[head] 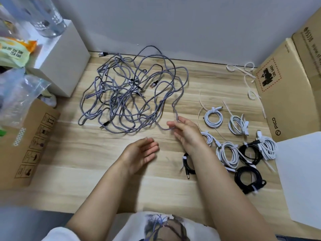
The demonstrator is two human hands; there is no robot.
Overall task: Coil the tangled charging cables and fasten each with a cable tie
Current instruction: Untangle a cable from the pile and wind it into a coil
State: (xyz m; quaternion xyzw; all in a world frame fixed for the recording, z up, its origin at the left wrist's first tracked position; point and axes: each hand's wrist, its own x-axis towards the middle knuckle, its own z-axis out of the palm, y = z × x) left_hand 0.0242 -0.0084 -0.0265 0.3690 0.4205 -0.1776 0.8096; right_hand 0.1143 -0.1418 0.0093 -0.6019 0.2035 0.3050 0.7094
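Note:
A big tangle of grey braided charging cables (132, 94) lies on the wooden table (86, 153) toward the back. One grey strand runs out of it to my right hand (184, 129), whose fingers pinch it just above the table. My left hand (140, 153) hovers open, palm turned inward, holding nothing. To the right lie several coiled and tied cables: white coils (213, 118) and black coils (248, 178). A few loose cable ties (250, 77) lie at the back right.
A white box (64, 66) with a clear bottle (46, 20) stands at the back left, beside snack bags. Cardboard boxes flank the table at left (26, 145) and right (286, 87). A white sheet (302, 176) lies at the right edge.

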